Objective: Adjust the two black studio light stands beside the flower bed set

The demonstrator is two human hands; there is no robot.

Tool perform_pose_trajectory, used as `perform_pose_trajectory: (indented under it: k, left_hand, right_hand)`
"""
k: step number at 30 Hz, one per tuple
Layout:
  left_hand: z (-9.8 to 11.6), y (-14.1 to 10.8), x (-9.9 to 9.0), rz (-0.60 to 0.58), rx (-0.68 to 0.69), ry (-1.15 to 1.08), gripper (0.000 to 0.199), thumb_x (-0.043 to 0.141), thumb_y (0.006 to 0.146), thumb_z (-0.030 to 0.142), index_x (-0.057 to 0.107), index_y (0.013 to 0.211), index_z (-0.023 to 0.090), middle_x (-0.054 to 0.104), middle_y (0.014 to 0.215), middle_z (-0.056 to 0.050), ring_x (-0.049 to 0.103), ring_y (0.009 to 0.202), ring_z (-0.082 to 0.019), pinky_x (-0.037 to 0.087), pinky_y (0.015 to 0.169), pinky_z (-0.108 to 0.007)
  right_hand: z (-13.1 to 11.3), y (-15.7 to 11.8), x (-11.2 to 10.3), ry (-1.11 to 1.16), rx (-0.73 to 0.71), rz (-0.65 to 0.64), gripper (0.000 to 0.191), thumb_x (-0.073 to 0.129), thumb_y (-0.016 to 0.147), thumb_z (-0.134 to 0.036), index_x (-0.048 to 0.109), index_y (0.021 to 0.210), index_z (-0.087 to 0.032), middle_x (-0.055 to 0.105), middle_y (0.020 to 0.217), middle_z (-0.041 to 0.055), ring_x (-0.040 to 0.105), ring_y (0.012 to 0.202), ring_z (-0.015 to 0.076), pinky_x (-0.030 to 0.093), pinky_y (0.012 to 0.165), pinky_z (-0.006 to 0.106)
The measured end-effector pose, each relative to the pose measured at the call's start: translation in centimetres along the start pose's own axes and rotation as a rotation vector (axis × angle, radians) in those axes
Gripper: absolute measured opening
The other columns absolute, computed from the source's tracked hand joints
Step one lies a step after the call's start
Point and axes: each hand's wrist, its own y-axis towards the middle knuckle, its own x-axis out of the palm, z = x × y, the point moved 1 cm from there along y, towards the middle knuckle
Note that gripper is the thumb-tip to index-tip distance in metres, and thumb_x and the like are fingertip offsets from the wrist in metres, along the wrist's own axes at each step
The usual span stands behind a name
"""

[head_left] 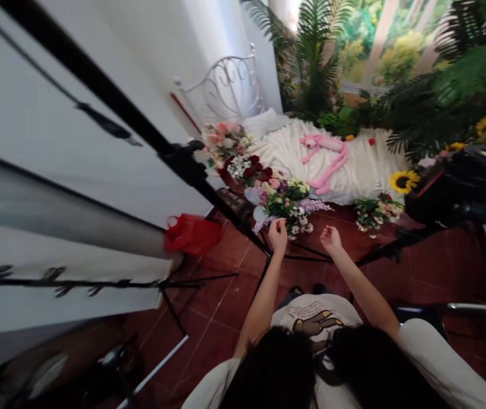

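Beside the creased cream cloth-draped bed [364, 176]: pink, white & lilac leafy flower bunch [284, 200]. L hand [277, 234] nr its front edge, contact unclear from where I stand; R hand [331, 239] off to its right. Grip, both: fingers curled, can't tell if holding anything. Long-limbed pink plush toy [330, 143] on bed.

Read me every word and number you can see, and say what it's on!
Nothing can be read clearly.
White fabric T-shirt with a brown hand picture: small dark lettering, too blurred to read.
Cream draped cloth: tiny dark marks, too small to tell if they're writing.
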Motion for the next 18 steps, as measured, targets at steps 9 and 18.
perform_pose_trajectory:
  k: [9,18]
  left_hand:
    - [-0.7,2.9,-9.5,0.655,-0.024,0.169,0.039,0.042,0.089,0.046,0.050,0.111,0.015,0.053,0.109,-0.013,0.052,0.103,-0.018,0.040,0.093,-0.031]
    - [-2.3,5.6,-8.9,0.430,-0.076,-0.020,0.046,0.035,0.090,0.052,0.048,0.120,0.020,0.059,0.116,-0.011,0.053,0.113,-0.019,0.039,0.099,-0.033]
  right_hand:
    - [5.6,2.9,19.4,-0.897,-0.078,-0.582,0.014,0.049,0.087,-0.026,0.058,0.083,-0.016,0.062,0.063,0.0001,0.053,0.048,0.0082,0.046,0.047,0.018]
    - [5.2,6.7,31.2,-1.572,0.178,-0.954,0.014,0.067,0.069,-0.009,0.066,0.082,-0.003,0.068,0.065,0.0034,0.063,0.059,0.0121,0.053,0.067,0.027]
